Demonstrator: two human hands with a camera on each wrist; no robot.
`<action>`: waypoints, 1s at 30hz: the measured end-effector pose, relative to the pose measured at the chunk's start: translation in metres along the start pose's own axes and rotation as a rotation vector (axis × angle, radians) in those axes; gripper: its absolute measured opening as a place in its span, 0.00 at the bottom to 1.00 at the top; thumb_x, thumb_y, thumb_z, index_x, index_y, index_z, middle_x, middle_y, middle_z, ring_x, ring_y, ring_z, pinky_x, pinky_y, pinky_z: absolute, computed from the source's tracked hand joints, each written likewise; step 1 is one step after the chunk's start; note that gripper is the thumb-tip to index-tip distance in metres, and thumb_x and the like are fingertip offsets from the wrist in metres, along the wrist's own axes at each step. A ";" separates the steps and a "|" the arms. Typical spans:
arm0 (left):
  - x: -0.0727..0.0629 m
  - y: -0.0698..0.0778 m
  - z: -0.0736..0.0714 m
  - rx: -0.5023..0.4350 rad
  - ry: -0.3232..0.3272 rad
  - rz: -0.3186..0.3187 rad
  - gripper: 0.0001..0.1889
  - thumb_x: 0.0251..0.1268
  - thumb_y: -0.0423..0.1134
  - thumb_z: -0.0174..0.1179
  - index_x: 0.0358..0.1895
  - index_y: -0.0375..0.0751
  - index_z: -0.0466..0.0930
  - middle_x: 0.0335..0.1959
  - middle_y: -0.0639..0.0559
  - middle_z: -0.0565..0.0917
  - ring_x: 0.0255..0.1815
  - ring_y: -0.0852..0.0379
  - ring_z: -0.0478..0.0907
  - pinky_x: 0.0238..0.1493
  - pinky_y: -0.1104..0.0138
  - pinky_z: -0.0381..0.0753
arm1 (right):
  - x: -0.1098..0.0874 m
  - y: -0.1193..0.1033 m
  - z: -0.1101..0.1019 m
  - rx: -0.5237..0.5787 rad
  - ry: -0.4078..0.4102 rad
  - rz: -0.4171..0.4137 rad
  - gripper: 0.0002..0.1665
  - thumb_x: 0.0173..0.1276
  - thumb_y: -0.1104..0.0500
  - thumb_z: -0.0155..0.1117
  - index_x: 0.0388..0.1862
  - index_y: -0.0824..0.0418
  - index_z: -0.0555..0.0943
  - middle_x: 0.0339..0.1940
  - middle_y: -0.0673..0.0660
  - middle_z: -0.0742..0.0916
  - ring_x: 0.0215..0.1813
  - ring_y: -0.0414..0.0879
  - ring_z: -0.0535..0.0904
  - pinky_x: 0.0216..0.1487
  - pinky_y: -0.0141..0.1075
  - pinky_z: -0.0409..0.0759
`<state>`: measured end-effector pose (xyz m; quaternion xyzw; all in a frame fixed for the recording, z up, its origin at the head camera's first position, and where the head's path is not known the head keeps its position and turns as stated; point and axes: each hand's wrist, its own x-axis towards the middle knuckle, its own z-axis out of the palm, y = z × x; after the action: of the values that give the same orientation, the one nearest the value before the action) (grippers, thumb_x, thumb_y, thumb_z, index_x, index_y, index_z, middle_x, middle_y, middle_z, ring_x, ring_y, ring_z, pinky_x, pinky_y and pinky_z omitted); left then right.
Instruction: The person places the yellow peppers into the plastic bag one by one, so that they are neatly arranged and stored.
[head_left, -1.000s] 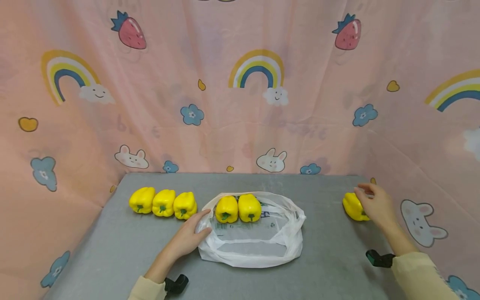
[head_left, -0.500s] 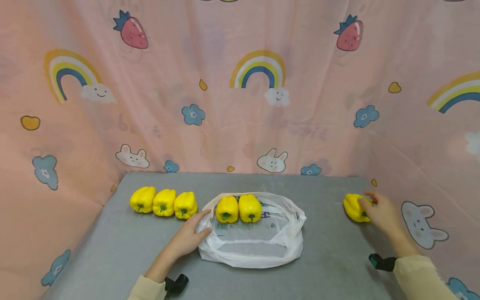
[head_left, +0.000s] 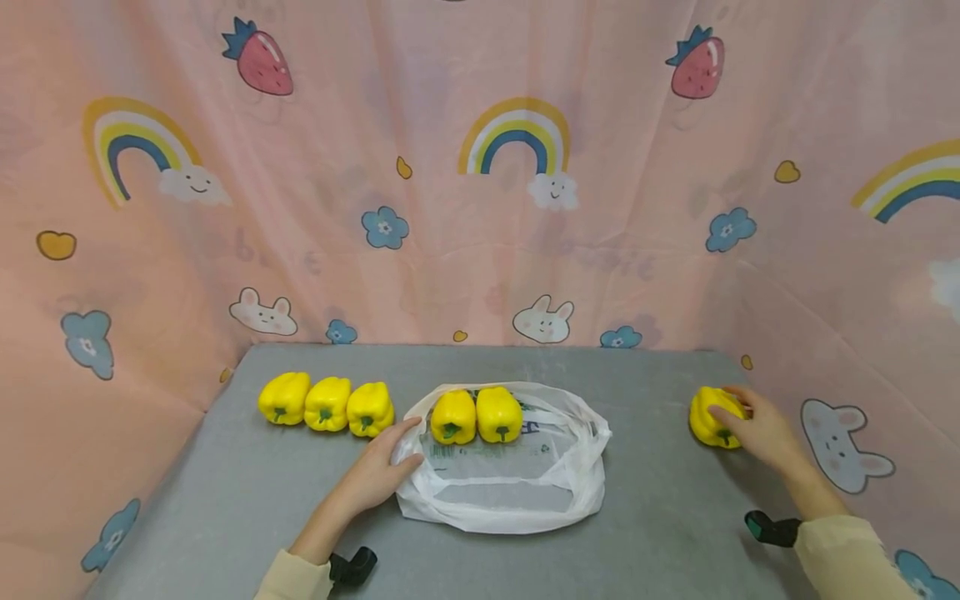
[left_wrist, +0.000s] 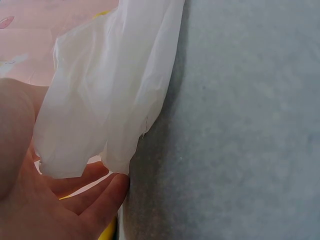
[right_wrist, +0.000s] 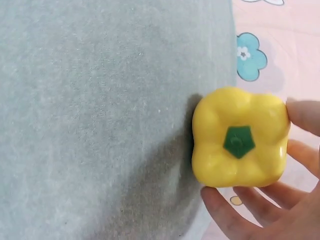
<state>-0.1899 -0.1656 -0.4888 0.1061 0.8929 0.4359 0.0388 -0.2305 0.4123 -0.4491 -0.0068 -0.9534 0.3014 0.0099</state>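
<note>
At the right of the table my right hand [head_left: 765, 429] grips a yellow bell pepper [head_left: 708, 418], thumb on one side and fingers on the other. The right wrist view shows this bell pepper [right_wrist: 215, 160] end-on, its green stem end facing the camera. My left hand [head_left: 378, 467] holds the left rim of a white plastic bag [head_left: 517, 517], which lies with its mouth spread wide. Close up, the film of the bag [left_wrist: 110, 90] hangs between the thumb side and the fingertips. Two yellow bell peppers [head_left: 453, 417] sit side by side inside the bag, toward its back.
Three more yellow bell peppers [head_left: 327, 405] stand in a row left of the bag, close to the left hand. A grey cloth [head_left: 645, 517] covers the table. Behind it and at both sides hangs a pink printed curtain [head_left: 427, 275].
My right hand has lowered around the bell pepper on the right and now grips it. That pepper has turned slightly and shifted a little. The left hand and bag stay put.
</note>
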 end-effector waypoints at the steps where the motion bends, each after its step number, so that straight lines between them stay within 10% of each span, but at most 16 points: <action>1: 0.000 0.000 0.000 0.000 0.001 0.001 0.30 0.73 0.42 0.62 0.75 0.47 0.68 0.75 0.39 0.67 0.76 0.37 0.61 0.73 0.37 0.58 | 0.000 -0.001 0.000 0.002 -0.011 -0.001 0.44 0.81 0.41 0.50 0.74 0.78 0.59 0.69 0.84 0.65 0.63 0.78 0.67 0.58 0.70 0.69; 30: 0.001 0.001 0.000 0.006 0.004 -0.007 0.30 0.73 0.42 0.62 0.76 0.47 0.68 0.75 0.39 0.68 0.76 0.37 0.61 0.72 0.36 0.58 | 0.003 -0.051 0.023 0.054 -0.010 -0.006 0.50 0.77 0.33 0.51 0.77 0.73 0.60 0.71 0.78 0.68 0.63 0.72 0.70 0.58 0.63 0.75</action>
<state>-0.1904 -0.1652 -0.4883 0.1021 0.8946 0.4333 0.0382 -0.2345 0.3568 -0.4387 -0.0021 -0.9450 0.3270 0.0061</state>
